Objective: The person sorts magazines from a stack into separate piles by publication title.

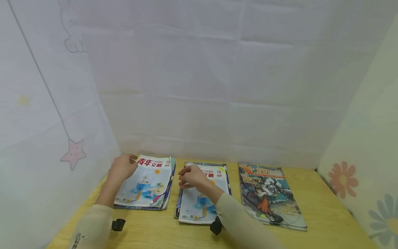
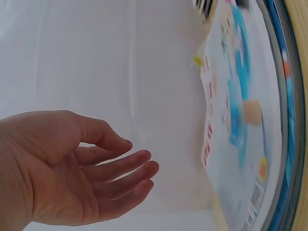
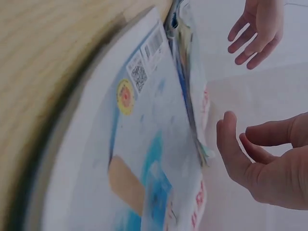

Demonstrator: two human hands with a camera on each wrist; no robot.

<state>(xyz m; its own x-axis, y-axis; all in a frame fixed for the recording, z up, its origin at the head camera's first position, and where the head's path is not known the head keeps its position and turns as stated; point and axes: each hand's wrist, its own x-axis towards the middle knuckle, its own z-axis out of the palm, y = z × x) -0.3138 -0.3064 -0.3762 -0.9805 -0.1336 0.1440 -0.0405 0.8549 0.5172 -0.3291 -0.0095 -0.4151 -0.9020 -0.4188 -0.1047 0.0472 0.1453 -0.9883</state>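
Observation:
Over the upper left edge of the left stack of magazines (image 1: 144, 183) hovers my left hand (image 1: 123, 166), its fingers loosely bent. In the left wrist view that hand (image 2: 82, 168) holds nothing and stays apart from the magazine (image 2: 240, 120). My right hand (image 1: 194, 177) is above the middle stack of magazines (image 1: 199, 207), partly hiding the top cover's title. The right wrist view has this hand (image 3: 269, 163) with relaxed fingers and nothing between them, beside a white and blue cover (image 3: 144, 144). Both stacks show the same cover with a blue drawing.
A third magazine pile (image 1: 270, 197), with a dark comic-style cover, lies to the right on the yellow wooden table (image 1: 323, 207). Pale cloth walls (image 1: 217, 86) enclose the table at the back and both sides. Dark wrist straps (image 1: 118, 224) hang under the sleeves.

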